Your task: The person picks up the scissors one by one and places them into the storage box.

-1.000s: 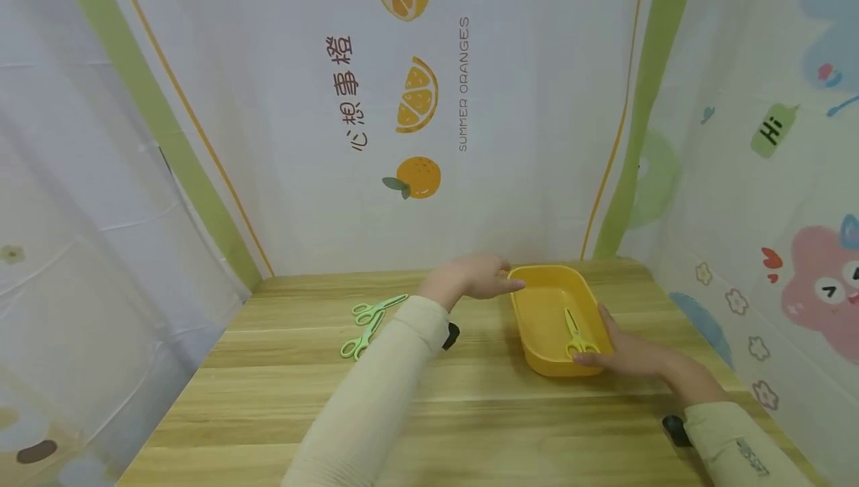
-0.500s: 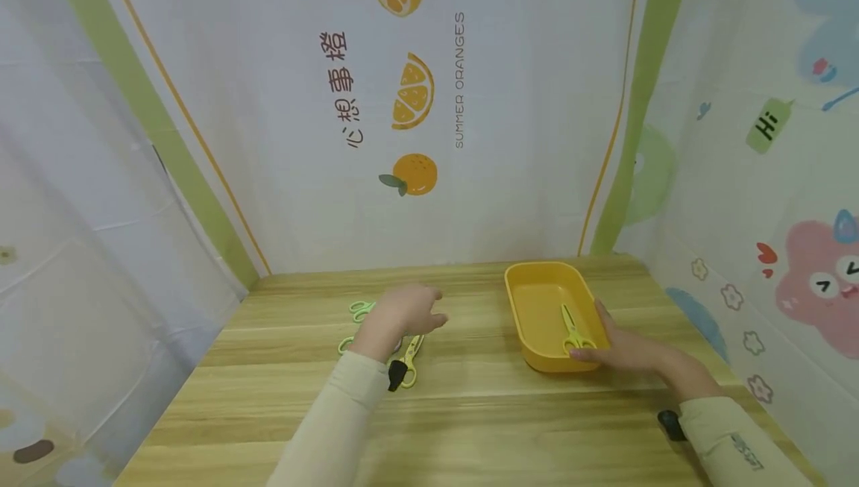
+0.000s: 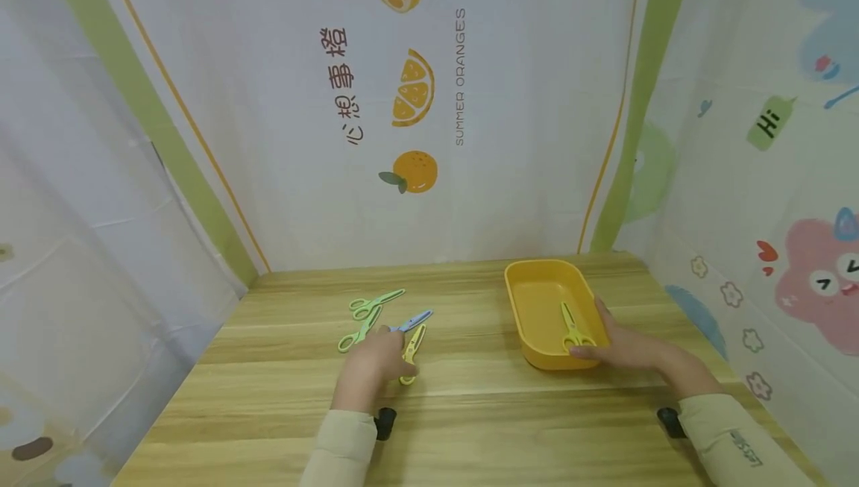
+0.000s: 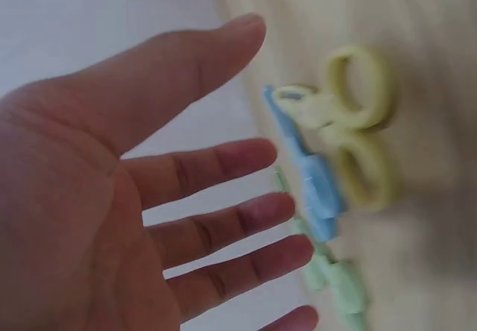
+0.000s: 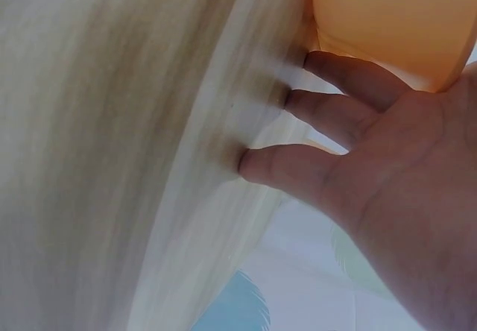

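Observation:
My left hand (image 3: pixel 372 364) hovers over the scissors on the left half of the table, thumb and fingers spread with nothing between them. Nearest to it lie yellow scissors (image 3: pixel 417 341) and blue scissors (image 3: pixel 419 318), whose handles it partly hides in the head view. Two pairs of green scissors (image 3: pixel 363 333) lie just beyond. At the right, my right hand (image 3: pixel 631 347) holds the near right corner of a yellow plastic bin (image 3: pixel 560 361), thumb over the rim and fingers outside, their tips down at the table. Another pair of yellow scissors (image 3: pixel 569 323) lies inside the bin.
The wooden table (image 3: pixel 470 427) ends at a white printed curtain (image 3: pixel 523 136) behind, with more curtain at both sides. Bare wood lies between the scissors and the bin.
My left hand has moved from the bin's far left rim leftward and toward me, down to the scissors. My right hand stays at the bin's corner.

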Tool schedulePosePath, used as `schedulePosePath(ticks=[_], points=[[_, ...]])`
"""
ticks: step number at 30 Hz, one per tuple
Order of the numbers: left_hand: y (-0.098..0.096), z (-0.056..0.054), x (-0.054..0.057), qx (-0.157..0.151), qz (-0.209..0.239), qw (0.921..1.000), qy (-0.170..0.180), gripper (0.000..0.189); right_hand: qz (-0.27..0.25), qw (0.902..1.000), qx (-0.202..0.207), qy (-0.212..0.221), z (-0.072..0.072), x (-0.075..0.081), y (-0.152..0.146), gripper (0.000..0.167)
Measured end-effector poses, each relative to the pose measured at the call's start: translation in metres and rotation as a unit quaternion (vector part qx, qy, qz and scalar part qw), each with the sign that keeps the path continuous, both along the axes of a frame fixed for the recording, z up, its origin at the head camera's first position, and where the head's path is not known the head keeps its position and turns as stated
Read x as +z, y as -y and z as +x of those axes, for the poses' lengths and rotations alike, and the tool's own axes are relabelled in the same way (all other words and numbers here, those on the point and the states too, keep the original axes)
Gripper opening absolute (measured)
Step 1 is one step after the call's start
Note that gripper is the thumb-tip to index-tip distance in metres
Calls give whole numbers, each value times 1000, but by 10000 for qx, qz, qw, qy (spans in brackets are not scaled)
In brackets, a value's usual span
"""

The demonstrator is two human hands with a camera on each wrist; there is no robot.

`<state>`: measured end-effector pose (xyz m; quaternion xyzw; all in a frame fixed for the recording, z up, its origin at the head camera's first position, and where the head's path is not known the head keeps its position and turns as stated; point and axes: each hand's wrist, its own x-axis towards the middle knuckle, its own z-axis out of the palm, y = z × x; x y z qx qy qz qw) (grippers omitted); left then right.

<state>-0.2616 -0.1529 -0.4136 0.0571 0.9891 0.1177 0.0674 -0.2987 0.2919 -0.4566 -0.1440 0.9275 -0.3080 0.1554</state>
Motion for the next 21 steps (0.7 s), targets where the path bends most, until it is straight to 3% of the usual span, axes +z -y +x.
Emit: schedulePosePath(ticks=[5,9,21], points=[[-1,8,-21,246,-33,9995,-214,66,46,10000,-16,-33,1,1,1,132],[-2,9,-26,396,-100,9988,-259,79,34,10000,-38,-70,0,4,1,132],[-5,6,-37,523,-228,9981,-250,58,52,10000,-72,-5,1,3,2,133]])
